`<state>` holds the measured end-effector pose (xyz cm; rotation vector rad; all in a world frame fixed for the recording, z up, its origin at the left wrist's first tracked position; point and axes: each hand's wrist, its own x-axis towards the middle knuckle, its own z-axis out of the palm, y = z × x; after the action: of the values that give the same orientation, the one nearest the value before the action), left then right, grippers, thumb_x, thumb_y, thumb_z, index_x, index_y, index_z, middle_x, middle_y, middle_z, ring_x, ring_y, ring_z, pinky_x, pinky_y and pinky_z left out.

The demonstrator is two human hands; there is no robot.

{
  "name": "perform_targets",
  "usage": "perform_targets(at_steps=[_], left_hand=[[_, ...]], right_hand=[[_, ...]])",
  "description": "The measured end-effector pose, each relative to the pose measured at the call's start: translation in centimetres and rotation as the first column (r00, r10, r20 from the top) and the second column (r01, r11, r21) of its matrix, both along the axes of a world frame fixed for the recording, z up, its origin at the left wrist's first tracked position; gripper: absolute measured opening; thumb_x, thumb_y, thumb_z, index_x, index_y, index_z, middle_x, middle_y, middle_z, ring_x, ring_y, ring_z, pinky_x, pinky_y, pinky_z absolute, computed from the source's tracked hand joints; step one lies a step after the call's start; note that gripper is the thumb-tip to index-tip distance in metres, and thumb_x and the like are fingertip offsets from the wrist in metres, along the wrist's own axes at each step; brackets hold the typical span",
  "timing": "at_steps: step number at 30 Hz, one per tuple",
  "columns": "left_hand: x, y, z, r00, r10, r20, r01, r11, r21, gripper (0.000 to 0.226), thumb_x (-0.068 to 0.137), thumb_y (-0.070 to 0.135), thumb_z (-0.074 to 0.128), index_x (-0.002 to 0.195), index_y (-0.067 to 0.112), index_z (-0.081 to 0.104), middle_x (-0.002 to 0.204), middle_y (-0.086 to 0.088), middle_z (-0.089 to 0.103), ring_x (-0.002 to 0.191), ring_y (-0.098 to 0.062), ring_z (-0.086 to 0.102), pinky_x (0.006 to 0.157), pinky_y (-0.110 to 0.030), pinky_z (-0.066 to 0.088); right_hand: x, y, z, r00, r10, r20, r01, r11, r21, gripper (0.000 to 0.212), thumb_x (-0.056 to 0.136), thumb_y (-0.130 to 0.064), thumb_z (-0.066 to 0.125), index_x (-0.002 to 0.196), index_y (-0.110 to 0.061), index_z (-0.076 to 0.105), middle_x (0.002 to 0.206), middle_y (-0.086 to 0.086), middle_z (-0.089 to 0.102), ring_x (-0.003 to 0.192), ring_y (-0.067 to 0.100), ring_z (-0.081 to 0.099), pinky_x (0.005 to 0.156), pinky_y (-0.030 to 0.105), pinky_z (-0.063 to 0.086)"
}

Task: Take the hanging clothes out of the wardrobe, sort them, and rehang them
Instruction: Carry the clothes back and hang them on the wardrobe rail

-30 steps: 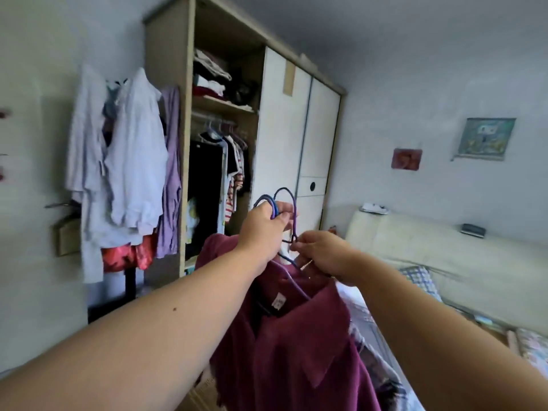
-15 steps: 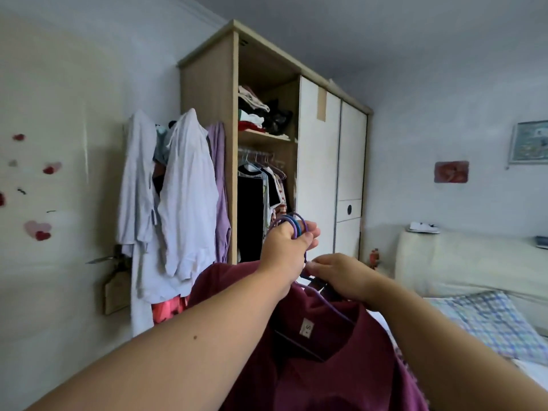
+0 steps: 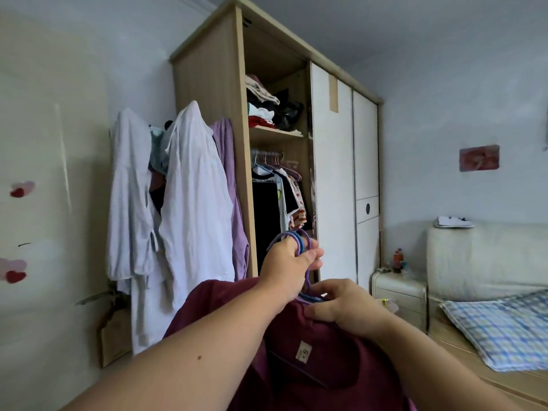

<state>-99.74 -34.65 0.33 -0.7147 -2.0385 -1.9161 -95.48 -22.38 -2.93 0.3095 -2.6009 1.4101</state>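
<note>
Left hand (image 3: 289, 262) raised in front of the wardrobe (image 3: 213, 84), fingers curled tight round a bunch of hanger hooks (image 3: 300, 239), purple and blue; how many hangers, cannot tell. Below it hangs a maroon shirt (image 3: 311, 378) on one of those hangers, collar up, a small tag (image 3: 304, 351) marked S showing inside the neck. Right hand (image 3: 341, 304) just below and right of the left, thumb and fingers pinching the shirt's collar where the hanger neck meets it. Both forearms reach up from the bottom of the view. Wardrobe's left bay stands open: dark and striped clothes (image 3: 277, 200) hang on a rail there, close together, and folded clothes (image 3: 262, 105) are stacked on the shelf above. White sliding doors (image 3: 332, 173) cover the rest. On the wall left of the wardrobe hang white garments (image 3: 192, 203) and a purple one (image 3: 234, 203). To the right, a nightstand (image 3: 398, 295), then a bed with a blue checked pillow (image 3: 504, 324).
</note>
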Motion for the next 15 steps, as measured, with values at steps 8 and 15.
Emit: perform_targets(at_steps=[8,15], left_hand=[[-11.7,-2.3,2.2,0.998,-0.056,0.011,0.057,0.997,-0.044,0.019,0.094,0.006,0.053,0.085,0.022,0.061,0.086,0.007,0.07,0.072,-0.004,0.069,0.07,-0.02,0.056],[-21.1,-2.2,1.9,0.989,-0.145,-0.005,0.143,0.985,-0.095,0.019,0.092,0.008,0.056,0.081,0.023,0.061,0.087,0.001,0.071,0.077,-0.011,0.07,0.08,-0.026,0.057]], right_hand=[[-11.0,-1.4,2.9,0.996,-0.087,-0.027,0.09,0.988,0.123,0.035,0.068,-0.032,0.077,0.102,-0.031,0.069,0.081,-0.016,0.067,0.069,-0.005,0.063,0.058,0.007,0.044],[-18.8,-1.7,2.6,0.964,-0.259,-0.067,0.266,0.953,0.147,0.024,0.065,-0.031,0.078,0.085,-0.039,0.067,0.08,-0.014,0.071,0.073,0.002,0.067,0.064,0.013,0.053]])
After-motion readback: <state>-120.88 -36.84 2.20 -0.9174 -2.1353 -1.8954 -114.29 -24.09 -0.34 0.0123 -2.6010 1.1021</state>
